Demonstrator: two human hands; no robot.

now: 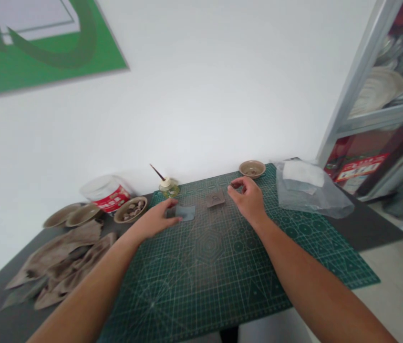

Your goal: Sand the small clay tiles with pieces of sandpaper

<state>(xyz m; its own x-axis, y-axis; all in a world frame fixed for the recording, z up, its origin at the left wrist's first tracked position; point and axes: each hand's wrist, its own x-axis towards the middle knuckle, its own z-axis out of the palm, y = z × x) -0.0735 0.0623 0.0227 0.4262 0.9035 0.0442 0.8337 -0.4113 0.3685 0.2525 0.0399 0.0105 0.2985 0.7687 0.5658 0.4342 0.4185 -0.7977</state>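
Observation:
My right hand [249, 199] is raised over the mat, with a small dark brown piece [234, 185] pinched between thumb and fingers. Its exact kind is too small to make out. My left hand [158, 220] has thumb and fingers apart at the left end of a blue-grey rectangular sheet [187, 213]; whether it presses on the sheet I cannot tell. Between the hands lies a small brownish square [215, 198] with a dark curved mark on it. Beyond my right hand stands a tan bowl [252, 168] with a few small pieces inside.
A green cutting mat [208, 276] covers much of the dark table. Leftward are a bowl of brown lumps [131, 209], two nested-looking bowls [74, 215], stained cloths [68, 259] and a red-labelled tub [110, 194]. A brush stands in a small jar [169, 189]; a plastic bag [308, 190] lies right.

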